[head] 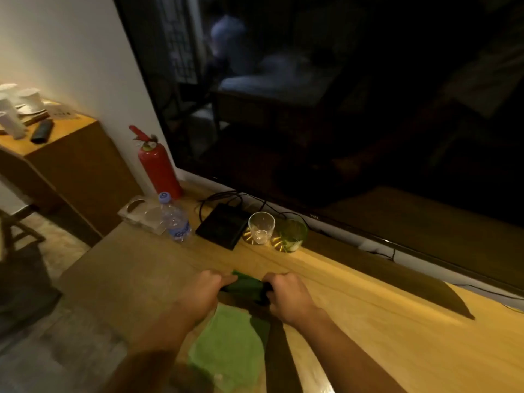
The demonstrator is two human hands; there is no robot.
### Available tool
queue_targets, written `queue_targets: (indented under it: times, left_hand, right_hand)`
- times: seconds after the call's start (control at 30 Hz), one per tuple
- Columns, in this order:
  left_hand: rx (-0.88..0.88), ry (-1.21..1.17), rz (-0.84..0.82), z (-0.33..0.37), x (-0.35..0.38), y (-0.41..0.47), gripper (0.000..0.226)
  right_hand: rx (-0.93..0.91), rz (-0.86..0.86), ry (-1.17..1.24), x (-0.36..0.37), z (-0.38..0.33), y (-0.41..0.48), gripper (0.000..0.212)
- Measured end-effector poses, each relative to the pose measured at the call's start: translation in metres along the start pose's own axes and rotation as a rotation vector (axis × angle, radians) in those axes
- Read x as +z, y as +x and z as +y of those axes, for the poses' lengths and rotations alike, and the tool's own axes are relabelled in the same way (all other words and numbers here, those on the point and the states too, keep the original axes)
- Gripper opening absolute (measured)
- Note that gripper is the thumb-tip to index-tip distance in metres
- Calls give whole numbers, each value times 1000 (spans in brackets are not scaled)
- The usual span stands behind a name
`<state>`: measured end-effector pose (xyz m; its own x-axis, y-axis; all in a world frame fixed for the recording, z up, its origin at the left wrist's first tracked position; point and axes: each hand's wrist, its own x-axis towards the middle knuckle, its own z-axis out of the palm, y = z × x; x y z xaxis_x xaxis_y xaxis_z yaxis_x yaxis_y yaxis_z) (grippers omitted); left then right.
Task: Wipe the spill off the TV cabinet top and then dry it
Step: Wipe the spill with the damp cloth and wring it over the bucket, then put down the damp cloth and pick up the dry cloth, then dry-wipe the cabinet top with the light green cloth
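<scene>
Gripping one green terry cloth [231, 344] at its far edge, the left hand [202, 295] and the right hand [286, 297] each curl their fingers round it. Its long axis runs from the hands back toward the person, near the front edge of the yellow wooden TV cabinet top [382, 313]. Along the back edge stand two glasses, one clear tumbler [261, 228] and one green tumbler [293, 235]. Left of them are one flat black box [222, 226], one plastic water bottle [174, 219] and one red fire extinguisher [158, 168]. One dark television [340, 109] covers the wall.

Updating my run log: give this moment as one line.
left hand: grips green cloth | right hand: grips green cloth | green cloth: on cabinet top
</scene>
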<state>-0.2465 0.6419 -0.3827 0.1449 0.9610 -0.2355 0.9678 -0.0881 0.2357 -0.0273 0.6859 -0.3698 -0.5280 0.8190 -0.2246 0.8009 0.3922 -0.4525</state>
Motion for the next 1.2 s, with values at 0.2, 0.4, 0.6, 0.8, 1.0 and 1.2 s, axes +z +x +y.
queue_targets:
  times: [0.2, 0.4, 0.6, 0.8, 1.0, 1.2]
  left_hand:
    - [1, 53, -22, -35, 36, 64, 56]
    - [95, 193, -102, -45, 59, 70, 73]
    - [129, 56, 114, -29, 83, -7, 52]
    - [131, 144, 41, -12, 141, -74, 49]
    - [183, 82, 9, 19, 153, -87, 65]
    - [260, 88, -14, 59, 183, -116, 64]
  right_hand:
    - [64, -11, 5, 37, 25, 58, 29]
    - [46, -75, -99, 80, 34, 58, 37]
    - [27, 113, -152, 113, -7, 10, 61]
    - [79, -21, -59, 158, -37, -55, 72]
    - [130, -24, -126, 175, -18, -95, 67]
    - [144, -53, -132, 189, 9, -157, 68]
